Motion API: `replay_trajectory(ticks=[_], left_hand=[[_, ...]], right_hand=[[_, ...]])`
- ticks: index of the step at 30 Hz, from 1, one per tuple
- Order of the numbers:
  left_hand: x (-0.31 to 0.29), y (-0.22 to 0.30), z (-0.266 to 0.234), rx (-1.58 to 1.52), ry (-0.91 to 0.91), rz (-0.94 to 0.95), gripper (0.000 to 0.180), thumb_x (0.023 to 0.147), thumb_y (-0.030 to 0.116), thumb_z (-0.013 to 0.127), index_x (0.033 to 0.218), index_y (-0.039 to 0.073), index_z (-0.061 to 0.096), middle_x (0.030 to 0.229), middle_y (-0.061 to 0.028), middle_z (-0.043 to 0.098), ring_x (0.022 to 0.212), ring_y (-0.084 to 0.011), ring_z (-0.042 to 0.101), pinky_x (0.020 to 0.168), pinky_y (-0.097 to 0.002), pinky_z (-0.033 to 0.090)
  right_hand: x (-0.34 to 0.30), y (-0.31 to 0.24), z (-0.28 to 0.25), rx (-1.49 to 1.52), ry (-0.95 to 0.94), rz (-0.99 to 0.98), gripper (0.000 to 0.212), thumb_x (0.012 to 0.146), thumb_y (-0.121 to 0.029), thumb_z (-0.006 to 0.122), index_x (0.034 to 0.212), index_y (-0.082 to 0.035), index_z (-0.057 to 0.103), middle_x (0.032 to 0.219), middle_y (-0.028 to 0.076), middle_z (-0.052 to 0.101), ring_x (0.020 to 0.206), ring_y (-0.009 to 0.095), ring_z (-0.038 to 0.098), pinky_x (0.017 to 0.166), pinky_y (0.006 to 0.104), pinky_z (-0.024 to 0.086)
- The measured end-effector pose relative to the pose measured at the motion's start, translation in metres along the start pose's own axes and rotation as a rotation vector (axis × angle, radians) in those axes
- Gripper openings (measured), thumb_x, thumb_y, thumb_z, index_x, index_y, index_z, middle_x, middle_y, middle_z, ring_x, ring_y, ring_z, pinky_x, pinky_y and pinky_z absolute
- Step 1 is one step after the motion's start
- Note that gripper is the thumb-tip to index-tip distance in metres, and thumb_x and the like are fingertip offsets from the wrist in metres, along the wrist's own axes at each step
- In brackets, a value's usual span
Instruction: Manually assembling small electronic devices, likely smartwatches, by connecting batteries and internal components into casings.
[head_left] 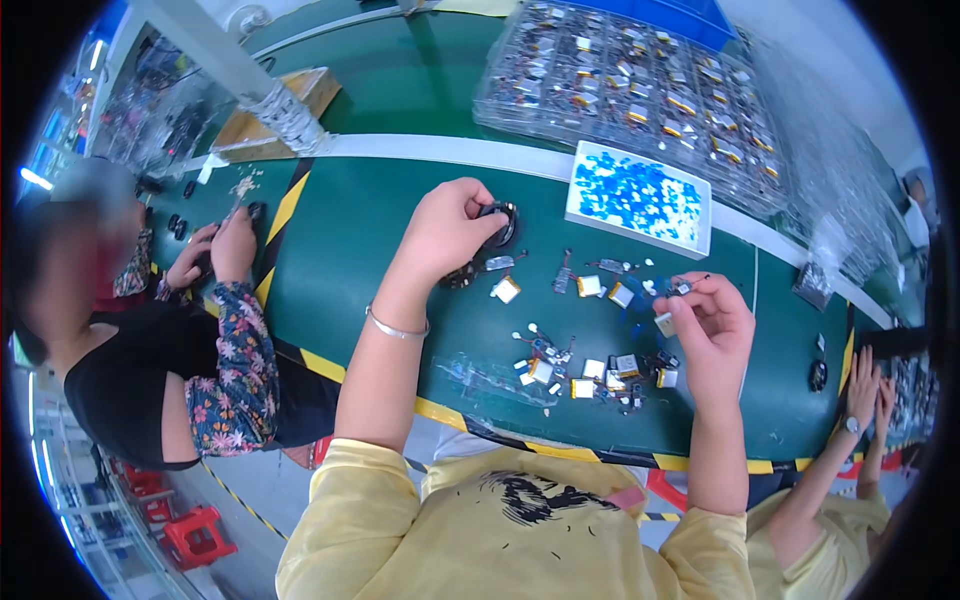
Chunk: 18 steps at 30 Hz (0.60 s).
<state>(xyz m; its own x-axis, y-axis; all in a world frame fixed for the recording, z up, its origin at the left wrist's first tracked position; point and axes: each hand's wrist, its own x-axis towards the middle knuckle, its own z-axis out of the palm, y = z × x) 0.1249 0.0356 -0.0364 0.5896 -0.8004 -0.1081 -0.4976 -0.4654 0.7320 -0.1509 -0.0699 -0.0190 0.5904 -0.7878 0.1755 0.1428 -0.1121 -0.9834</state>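
My left hand (448,232) is closed on a glossy black rounded casing (509,228), with thumb and fingers at its edge. More dark parts (460,275) lie just below that hand. My right hand (712,325) pinches a small pale battery (665,323) with a little wired part (682,288) at the fingertips. Between the hands, several silver-and-yellow batteries (507,290) with thin wires lie on the green table (350,240). A denser pile of batteries and small wired boards (583,388) lies nearer me.
A white box of small blue pieces (640,195) stands behind my right hand. Beyond it are clear trays of batteries (630,85) and a blue bin (660,15). One co-worker (150,340) works at left; another's hands (868,390) are at right. Striped tape (540,448) marks the table's front edge.
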Motion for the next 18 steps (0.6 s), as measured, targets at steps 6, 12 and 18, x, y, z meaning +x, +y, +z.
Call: replay_trajectory(ticks=[6,12,18], left_hand=[[-0.038,0.061,0.033,-1.046,-0.207,0.032,0.027,0.081,-0.003,0.059,0.107,0.000,0.050,0.085,-0.0074,0.062,0.072,-0.0138,0.063,0.059,-0.0232,0.053],[-0.059,0.078,0.058,-1.141,-0.361,0.012,0.020,0.088,-0.002,0.048,0.108,0.001,0.051,0.096,-0.0099,0.061,0.090,-0.0213,0.065,0.073,-0.0331,0.058],[-0.070,0.086,0.067,-1.010,-0.315,0.162,0.021,0.089,-0.005,0.046,0.110,0.000,0.050,0.103,-0.0093,0.060,0.090,-0.0160,0.063,0.071,-0.0260,0.056]], right_hand=[[-0.005,-0.002,0.002,0.128,0.012,-0.049,0.012,0.082,0.009,0.057,0.090,0.001,0.055,0.088,0.010,0.063,0.079,0.019,0.065,0.070,0.0279,0.052],[-0.013,-0.005,0.007,-0.069,0.001,-0.263,0.014,0.077,0.010,0.060,0.087,0.002,0.055,0.087,0.011,0.059,0.076,0.015,0.059,0.068,0.0256,0.049],[-0.006,-0.008,0.011,-0.330,0.005,-0.465,0.016,0.071,0.008,0.064,0.084,0.002,0.056,0.082,0.010,0.058,0.072,0.014,0.053,0.064,0.0241,0.043]])
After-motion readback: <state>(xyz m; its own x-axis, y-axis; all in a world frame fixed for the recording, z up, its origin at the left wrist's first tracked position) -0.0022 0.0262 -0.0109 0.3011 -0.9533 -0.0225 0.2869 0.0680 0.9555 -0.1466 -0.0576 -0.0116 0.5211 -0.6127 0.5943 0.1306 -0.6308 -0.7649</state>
